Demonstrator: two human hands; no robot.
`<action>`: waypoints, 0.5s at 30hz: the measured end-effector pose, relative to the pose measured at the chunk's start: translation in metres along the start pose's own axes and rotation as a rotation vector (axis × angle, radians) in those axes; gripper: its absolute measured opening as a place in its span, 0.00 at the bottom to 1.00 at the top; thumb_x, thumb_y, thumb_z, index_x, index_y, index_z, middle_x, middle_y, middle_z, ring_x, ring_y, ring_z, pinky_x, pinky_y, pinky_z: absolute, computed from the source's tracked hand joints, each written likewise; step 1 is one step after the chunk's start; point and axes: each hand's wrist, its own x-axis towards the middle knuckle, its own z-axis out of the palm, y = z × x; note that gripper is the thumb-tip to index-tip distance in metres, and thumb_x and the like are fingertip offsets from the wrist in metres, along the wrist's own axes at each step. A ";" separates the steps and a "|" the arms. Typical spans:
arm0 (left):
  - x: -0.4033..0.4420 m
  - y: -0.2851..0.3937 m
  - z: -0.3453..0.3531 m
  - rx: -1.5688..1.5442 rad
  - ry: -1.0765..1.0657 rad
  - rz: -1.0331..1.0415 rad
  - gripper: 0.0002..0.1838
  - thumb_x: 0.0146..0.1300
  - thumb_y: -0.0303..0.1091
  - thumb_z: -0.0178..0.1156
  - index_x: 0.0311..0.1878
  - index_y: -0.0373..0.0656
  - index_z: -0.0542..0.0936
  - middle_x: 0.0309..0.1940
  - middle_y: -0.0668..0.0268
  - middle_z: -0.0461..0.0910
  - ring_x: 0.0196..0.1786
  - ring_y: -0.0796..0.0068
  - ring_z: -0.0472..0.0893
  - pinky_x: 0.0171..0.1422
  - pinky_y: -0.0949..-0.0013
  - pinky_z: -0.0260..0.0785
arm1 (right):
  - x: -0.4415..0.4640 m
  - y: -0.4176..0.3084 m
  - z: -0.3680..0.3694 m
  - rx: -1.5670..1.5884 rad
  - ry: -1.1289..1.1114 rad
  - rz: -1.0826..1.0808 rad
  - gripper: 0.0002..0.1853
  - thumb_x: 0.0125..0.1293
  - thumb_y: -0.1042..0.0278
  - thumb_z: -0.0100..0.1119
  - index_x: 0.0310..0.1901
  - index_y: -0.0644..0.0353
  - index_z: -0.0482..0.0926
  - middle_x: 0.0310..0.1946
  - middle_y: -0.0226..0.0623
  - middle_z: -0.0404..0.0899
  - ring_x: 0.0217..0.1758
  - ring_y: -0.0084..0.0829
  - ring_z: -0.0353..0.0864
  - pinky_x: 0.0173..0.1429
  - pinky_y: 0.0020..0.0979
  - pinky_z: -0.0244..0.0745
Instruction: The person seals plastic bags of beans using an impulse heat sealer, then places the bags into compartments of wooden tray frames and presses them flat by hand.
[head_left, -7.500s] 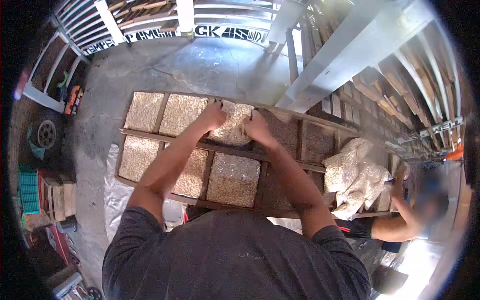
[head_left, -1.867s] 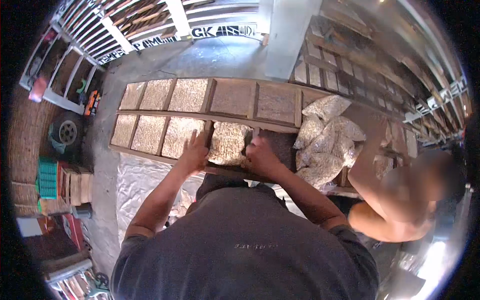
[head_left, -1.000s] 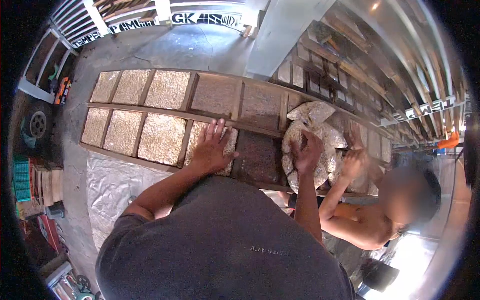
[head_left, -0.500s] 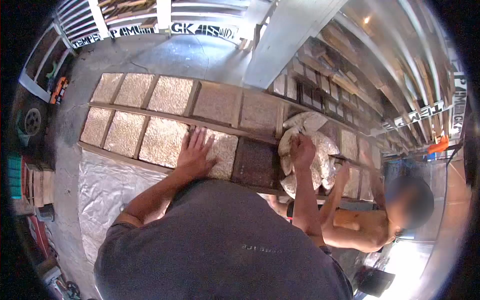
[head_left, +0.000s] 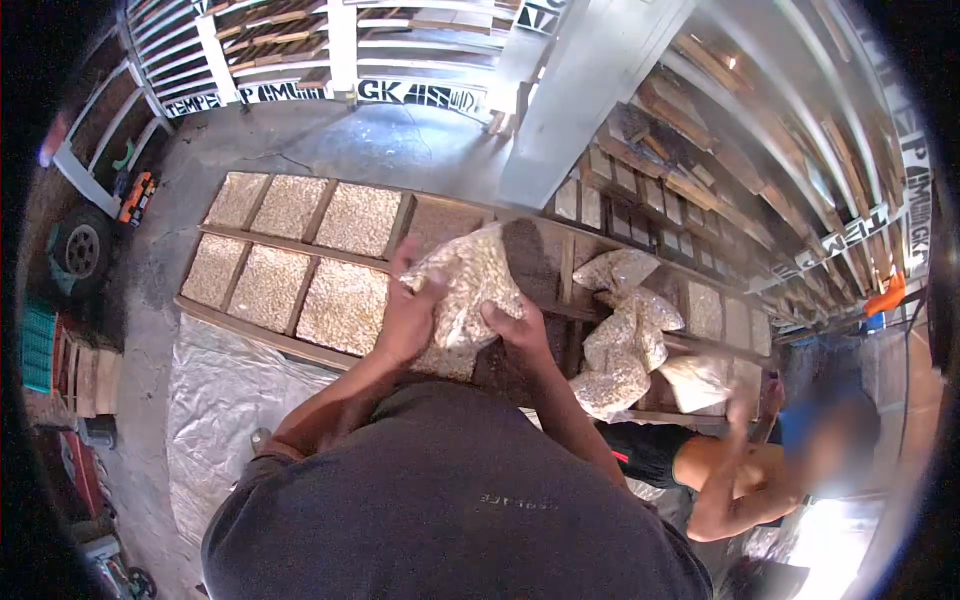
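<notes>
Between my two hands is a clear plastic bag of pale beans [head_left: 468, 280], lifted above the wooden rack and tilted. My left hand [head_left: 408, 325] grips its left side, the fingers smeared a little by motion. At the lower right of the bag, my right hand [head_left: 520, 330] holds on with the thumb in front. Below, the wooden rack [head_left: 345, 252] is divided into square compartments. Flat bean-filled packs [head_left: 345, 305] fill those on the left. One pack [head_left: 447, 362] beneath my hands is partly hidden. Loose bean bags [head_left: 622, 345] lie heaped to the right.
A co-worker [head_left: 745, 470] at the right has a hand near another bag [head_left: 697, 382]. A grey post [head_left: 585, 100] rises behind the rack. More racks with packs [head_left: 640, 200] stand beyond it. Silver sheeting [head_left: 225, 400] covers the floor at left.
My left hand has come off the flat pack and my right hand has moved left from the heap. Both now hold a raised bag. The co-worker has leaned back to the right.
</notes>
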 end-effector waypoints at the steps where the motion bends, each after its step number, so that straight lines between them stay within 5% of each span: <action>1: 0.006 -0.013 -0.022 0.343 -0.027 0.206 0.36 0.73 0.37 0.67 0.76 0.35 0.61 0.65 0.49 0.75 0.63 0.59 0.78 0.68 0.56 0.74 | -0.005 -0.006 0.009 0.178 0.060 0.070 0.27 0.72 0.62 0.70 0.66 0.66 0.75 0.52 0.39 0.84 0.52 0.33 0.84 0.60 0.37 0.79; 3: 0.009 -0.020 -0.053 0.998 -0.107 0.585 0.38 0.72 0.41 0.68 0.77 0.35 0.61 0.62 0.52 0.75 0.64 0.60 0.74 0.71 0.56 0.69 | 0.015 0.045 -0.018 -0.126 0.190 0.094 0.23 0.73 0.65 0.69 0.64 0.65 0.76 0.52 0.38 0.84 0.52 0.31 0.84 0.58 0.37 0.79; 5: 0.029 -0.034 -0.065 1.441 -0.511 0.510 0.36 0.67 0.38 0.71 0.75 0.38 0.68 0.60 0.55 0.78 0.63 0.62 0.76 0.69 0.59 0.69 | 0.033 0.074 -0.041 -0.351 0.191 0.043 0.21 0.74 0.67 0.67 0.64 0.64 0.77 0.53 0.37 0.84 0.53 0.31 0.84 0.58 0.36 0.79; 7: 0.008 -0.034 -0.053 0.854 -0.445 0.118 0.34 0.69 0.37 0.68 0.76 0.40 0.70 0.60 0.54 0.79 0.62 0.62 0.78 0.69 0.60 0.71 | 0.021 0.039 -0.030 -0.261 0.089 0.008 0.22 0.75 0.64 0.66 0.65 0.64 0.77 0.55 0.39 0.84 0.55 0.33 0.85 0.58 0.38 0.80; 9: 0.011 -0.054 -0.058 0.963 -0.410 0.303 0.30 0.77 0.36 0.60 0.79 0.43 0.68 0.65 0.52 0.78 0.62 0.66 0.80 0.70 0.61 0.72 | 0.011 0.011 -0.025 0.123 -0.094 -0.171 0.23 0.78 0.58 0.64 0.66 0.64 0.77 0.57 0.39 0.84 0.56 0.35 0.85 0.60 0.41 0.80; 11: 0.013 -0.031 -0.049 1.077 -0.422 -0.135 0.32 0.79 0.44 0.58 0.80 0.42 0.66 0.70 0.52 0.75 0.67 0.63 0.78 0.73 0.62 0.69 | 0.009 -0.001 -0.026 0.373 -0.093 0.131 0.24 0.78 0.57 0.64 0.67 0.63 0.76 0.56 0.38 0.84 0.55 0.34 0.85 0.61 0.40 0.80; 13: 0.008 -0.045 -0.047 0.347 -0.290 -0.314 0.39 0.78 0.56 0.56 0.81 0.38 0.62 0.75 0.50 0.70 0.74 0.56 0.73 0.77 0.59 0.66 | 0.007 0.002 -0.022 0.592 -0.009 0.362 0.21 0.79 0.62 0.63 0.67 0.62 0.75 0.55 0.35 0.83 0.54 0.29 0.83 0.63 0.36 0.79; 15: 0.011 -0.051 -0.050 -0.372 -0.280 -0.423 0.47 0.76 0.66 0.54 0.81 0.34 0.60 0.78 0.48 0.67 0.78 0.52 0.69 0.80 0.56 0.64 | 0.019 -0.005 -0.004 0.146 0.007 0.108 0.21 0.79 0.63 0.62 0.66 0.63 0.74 0.56 0.36 0.83 0.56 0.29 0.82 0.64 0.36 0.79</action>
